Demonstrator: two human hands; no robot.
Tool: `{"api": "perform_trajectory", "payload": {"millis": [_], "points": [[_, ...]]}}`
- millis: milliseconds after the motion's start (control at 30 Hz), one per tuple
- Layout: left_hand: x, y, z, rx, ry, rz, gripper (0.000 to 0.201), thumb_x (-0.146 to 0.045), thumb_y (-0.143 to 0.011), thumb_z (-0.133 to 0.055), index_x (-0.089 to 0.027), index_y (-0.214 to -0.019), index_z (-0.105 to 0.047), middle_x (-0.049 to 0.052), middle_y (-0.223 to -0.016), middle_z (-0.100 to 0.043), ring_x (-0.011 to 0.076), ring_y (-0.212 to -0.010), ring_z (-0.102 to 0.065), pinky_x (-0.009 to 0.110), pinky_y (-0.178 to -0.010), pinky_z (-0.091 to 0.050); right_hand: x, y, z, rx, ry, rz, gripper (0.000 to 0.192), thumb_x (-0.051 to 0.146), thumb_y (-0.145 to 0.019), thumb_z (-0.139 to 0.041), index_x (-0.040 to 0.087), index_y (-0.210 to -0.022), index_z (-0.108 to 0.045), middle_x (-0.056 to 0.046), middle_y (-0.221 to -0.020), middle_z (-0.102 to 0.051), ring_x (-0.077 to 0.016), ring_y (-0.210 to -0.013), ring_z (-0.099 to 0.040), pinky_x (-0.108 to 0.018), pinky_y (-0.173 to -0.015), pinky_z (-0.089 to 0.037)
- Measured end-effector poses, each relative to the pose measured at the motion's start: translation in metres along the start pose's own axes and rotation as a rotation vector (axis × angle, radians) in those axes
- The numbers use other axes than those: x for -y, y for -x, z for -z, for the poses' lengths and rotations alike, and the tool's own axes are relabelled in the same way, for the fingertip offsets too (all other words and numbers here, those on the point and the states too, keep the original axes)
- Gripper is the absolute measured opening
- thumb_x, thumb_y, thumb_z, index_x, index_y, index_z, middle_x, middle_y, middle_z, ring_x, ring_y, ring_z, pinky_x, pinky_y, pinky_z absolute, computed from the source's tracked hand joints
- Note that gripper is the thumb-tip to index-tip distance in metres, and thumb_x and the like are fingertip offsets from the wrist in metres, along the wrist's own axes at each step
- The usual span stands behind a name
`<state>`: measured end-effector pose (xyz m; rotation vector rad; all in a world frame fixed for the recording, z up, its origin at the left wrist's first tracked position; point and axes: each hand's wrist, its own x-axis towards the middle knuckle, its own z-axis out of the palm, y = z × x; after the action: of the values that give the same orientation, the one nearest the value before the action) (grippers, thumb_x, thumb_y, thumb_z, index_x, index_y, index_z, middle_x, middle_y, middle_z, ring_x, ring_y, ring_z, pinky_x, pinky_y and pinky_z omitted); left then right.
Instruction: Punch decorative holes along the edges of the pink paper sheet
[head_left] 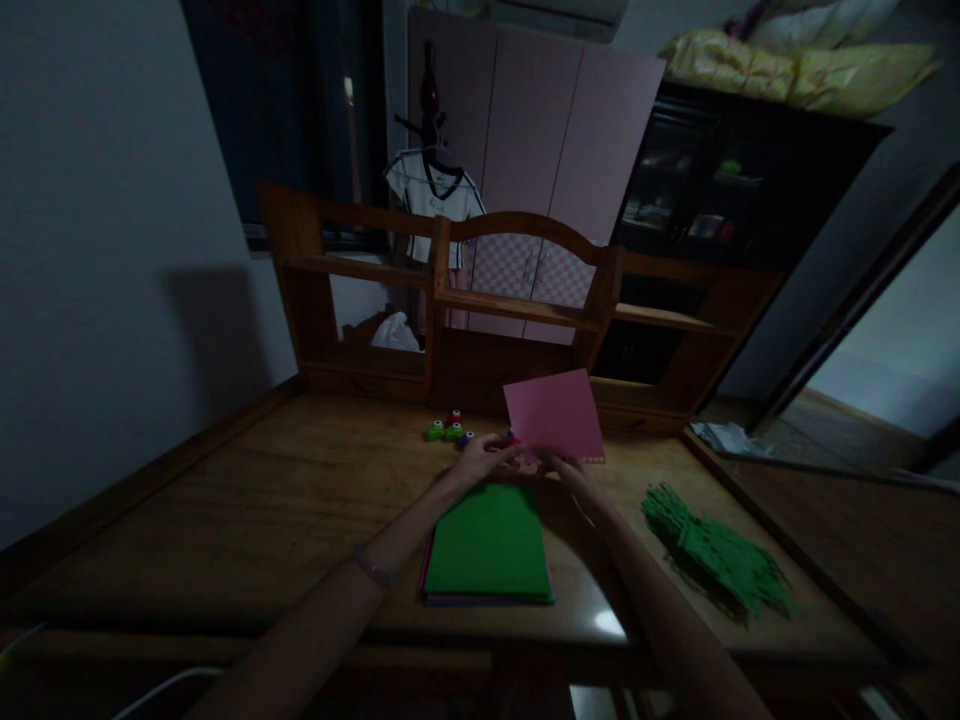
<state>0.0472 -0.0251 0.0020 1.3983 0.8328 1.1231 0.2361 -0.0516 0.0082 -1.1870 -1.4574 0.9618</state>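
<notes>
One pink sheet [556,415], right hand [564,468] pinching its edge, left hand [480,459] curled around small red-and-blue object [511,439]

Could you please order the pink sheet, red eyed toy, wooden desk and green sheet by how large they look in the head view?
1. Wooden desk
2. Green sheet
3. Pink sheet, partly covered by fingers
4. Red eyed toy
</notes>
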Motion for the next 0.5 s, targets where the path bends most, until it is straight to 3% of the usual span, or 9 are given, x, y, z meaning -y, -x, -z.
{"api": "perform_trajectory", "payload": {"millis": [267,500], "points": [[0.000,-0.001,0.003,-0.002,-0.096,-0.027,0.042,-0.049,-0.066,-0.071,-0.012,-0.085,-0.063,0.006,-0.074,-0.066,0.0167,-0.066,-0.062,0.024,-0.060,-0.045,0.009,0.006,-0.003,-0.019,-0.013,-0.055,0.036,0.051,-0.068,-0.067,0.015,-0.067,-0.067,-0.008,-0.070,-0.067,-0.0212,-0.070,-0.061,-0.031,-0.070,-0.045],[0.004,0.000,0.001,0.004,0.063,0.064,0.046,-0.045,-0.060,-0.077,-0.011,-0.087,-0.061,0.007,-0.082,-0.066,0.0159,-0.069,-0.061,0.024,-0.064,-0.046,0.011,0.012,0.001,0.044,0.012,-0.076,0.033,0.051,-0.073,-0.062,0.019,-0.071,-0.068,-0.005,-0.075,-0.068,-0.0206,-0.074,-0.061,-0.031,-0.073,-0.044]]}}
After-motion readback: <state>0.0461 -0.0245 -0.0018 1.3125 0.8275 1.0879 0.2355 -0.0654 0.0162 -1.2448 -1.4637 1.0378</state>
